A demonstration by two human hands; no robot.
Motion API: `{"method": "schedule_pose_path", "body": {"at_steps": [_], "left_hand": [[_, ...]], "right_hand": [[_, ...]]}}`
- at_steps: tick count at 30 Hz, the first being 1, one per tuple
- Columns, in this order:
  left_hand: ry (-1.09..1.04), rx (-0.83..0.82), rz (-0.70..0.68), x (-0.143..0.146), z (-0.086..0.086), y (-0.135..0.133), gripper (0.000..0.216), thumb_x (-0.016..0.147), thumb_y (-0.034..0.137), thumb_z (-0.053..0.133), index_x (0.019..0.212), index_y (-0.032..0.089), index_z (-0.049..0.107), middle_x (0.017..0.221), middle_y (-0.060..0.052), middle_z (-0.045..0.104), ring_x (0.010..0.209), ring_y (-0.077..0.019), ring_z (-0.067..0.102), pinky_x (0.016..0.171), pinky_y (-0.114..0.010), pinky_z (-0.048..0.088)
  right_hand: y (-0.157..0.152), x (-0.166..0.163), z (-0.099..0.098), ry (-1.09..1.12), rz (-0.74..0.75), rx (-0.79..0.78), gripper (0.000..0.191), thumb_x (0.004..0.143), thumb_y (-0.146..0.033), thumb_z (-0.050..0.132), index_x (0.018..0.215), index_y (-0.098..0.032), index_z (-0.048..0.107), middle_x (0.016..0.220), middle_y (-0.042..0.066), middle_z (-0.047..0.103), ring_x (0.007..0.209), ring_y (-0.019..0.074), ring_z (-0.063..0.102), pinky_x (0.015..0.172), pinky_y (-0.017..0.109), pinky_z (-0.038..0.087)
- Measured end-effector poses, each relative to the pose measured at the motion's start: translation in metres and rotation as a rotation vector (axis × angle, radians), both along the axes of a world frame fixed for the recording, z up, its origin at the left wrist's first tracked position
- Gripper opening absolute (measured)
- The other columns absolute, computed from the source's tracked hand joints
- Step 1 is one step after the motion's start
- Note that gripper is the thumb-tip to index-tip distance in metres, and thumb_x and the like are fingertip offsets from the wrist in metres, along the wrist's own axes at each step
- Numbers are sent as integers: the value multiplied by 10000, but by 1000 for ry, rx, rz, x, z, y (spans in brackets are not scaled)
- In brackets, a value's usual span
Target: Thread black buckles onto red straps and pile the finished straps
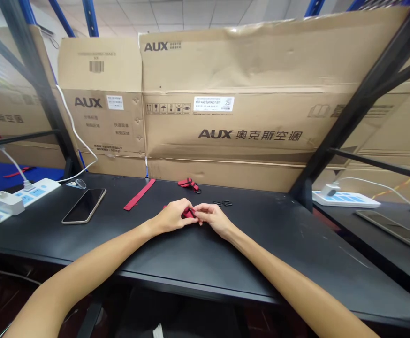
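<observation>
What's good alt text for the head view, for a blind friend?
Left hand and right hand meet on a red strap over a black table. Nearby lie a phone, a flat red strip and small black fittings; printed cardboard stands behind.

A red strap [187, 214] is sitting folded between the left hand [176, 216] and the right hand [212, 218], which are pinching it. A dark piece [192, 212] is showing against the red; fingers are hiding much of the strap's length.
</observation>
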State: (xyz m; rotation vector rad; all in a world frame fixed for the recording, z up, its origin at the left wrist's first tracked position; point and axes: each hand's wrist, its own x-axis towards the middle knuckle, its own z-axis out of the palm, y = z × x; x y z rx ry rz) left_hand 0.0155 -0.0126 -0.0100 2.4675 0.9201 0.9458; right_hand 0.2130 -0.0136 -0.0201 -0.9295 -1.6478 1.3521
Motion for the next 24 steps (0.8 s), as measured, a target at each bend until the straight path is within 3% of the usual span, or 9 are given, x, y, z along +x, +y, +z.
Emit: {"method": "schedule_pose_path", "body": {"at_steps": [3,7,13,18,24], "left_hand": [[38,23,15,-2,-1,3,200,808,344,582,926,182,595,843,-38,602,752,-149,553,723,-270,427],[126,12,-59,-7,-4,9,322,738,387,663,990,198,597,954,-53,617,883,-196,555,820,-315,418],[156,14,-49,-9,-6,12,391,750,459,644,1044,206,592,950,-57,608,894,-216,527,845,-341,394],[236,68,-18,-13,-10,19,254,836,369,558,1027,223,640,977,-59,587,923,-205,531,860,-323,387],[275,71,44,-25,-10,28,217,862,309,498,894,212,690,884,-55,575,790,-177,564,769,-291,405]], "right_hand": [[4,2,-3,33,-67,-14,292,687,-362,693,890,-152,677,709,27,647,576,116,541,557,253,441],[7,4,-4,84,-86,-34,303,677,-360,701,900,-156,672,777,43,666,564,108,540,562,260,455],[6,6,5,208,-126,-44,350,666,-352,720,951,-161,650,764,43,641,639,138,580,574,273,460],[10,11,4,130,-239,9,335,677,-315,684,966,-151,640,723,35,627,611,135,561,547,272,451],[20,27,4,-30,-457,136,260,681,-256,590,910,-142,636,566,-3,554,514,124,497,465,254,411]]}}
